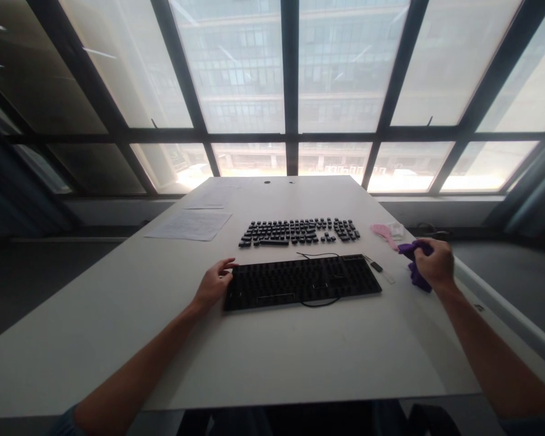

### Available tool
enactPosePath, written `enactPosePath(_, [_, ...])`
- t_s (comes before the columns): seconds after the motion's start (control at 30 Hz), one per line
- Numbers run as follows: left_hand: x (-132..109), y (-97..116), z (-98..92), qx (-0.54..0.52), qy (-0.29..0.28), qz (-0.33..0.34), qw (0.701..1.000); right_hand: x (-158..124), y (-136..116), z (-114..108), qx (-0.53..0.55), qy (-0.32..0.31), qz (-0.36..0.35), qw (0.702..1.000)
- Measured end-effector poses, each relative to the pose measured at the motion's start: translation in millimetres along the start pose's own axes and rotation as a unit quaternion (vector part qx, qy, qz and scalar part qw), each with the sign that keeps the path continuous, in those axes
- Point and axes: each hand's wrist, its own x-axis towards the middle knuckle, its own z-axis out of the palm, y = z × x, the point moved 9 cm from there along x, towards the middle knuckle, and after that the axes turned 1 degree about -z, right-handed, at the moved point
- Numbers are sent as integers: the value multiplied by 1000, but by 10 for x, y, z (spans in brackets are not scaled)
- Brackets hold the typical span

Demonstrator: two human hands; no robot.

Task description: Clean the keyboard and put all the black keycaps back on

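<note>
A black keyboard base [300, 281] with its keycaps removed lies on the white table [272, 357]. Its keycaps [300, 231] are laid out in rows just behind it. My left hand [214, 282] rests against the keyboard's left end, thumb and fingers around its edge. My right hand [431, 263] is closed on a purple cloth [413, 259] to the right of the keyboard. A thin black cable [320, 257] loops over the keyboard.
A pink brush [383, 232] and a small white item [396, 229] lie behind the cloth. A small dark tool [378, 267] sits by the keyboard's right end. Paper sheets [191, 224] lie at the far left. Large windows stand beyond the table.
</note>
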Motion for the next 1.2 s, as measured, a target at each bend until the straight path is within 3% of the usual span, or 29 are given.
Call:
enactPosePath(0.2, [-3,10,3,19,-12,-4,1000,-244,220,420,-69,-111,33,991])
enactPosePath(0.27, [0,1,2,28,-16,-8,999,-276,228,450,-90,-136,40,986])
enactPosePath(0.33, [8,-25,4,38,-20,-15,999,-229,106,361,-80,-118,31,989])
enactPosePath(0.47, [33,-59,1,52,-11,-18,998,18,-571,29,20,-18,-20,999])
enactPosePath(0.57, [18,58,-49,77,28,16,996,186,-1391,44,147,-43,-84,985])
enactPosePath(0.67, [-64,411,-71,106,62,110,986,188,-2302,312,258,-128,-145,947])
enactPosePath(0.73, [-149,729,-8,101,51,186,976,111,-2783,521,323,-138,-132,927])
enactPosePath(0.8, [-221,1039,98,78,26,244,966,-38,-3163,795,392,-150,-78,904])
enactPosePath(0.9, [-237,1414,283,48,0,301,952,-416,-3634,1304,510,-241,39,825])
enactPosePath(0.97, [-176,1570,354,53,22,332,942,-659,-3872,1527,566,-294,89,765])
enactPosePath(1.03, [-69,1632,369,67,63,354,931,-792,-3978,1634,588,-327,106,733])
enactPosePath(1.1, [79,1616,398,70,72,365,926,-790,-3938,1650,574,-336,85,742])
enactPosePath(1.2, [317,1555,549,57,13,384,921,-619,-3607,1588,504,-296,48,810])
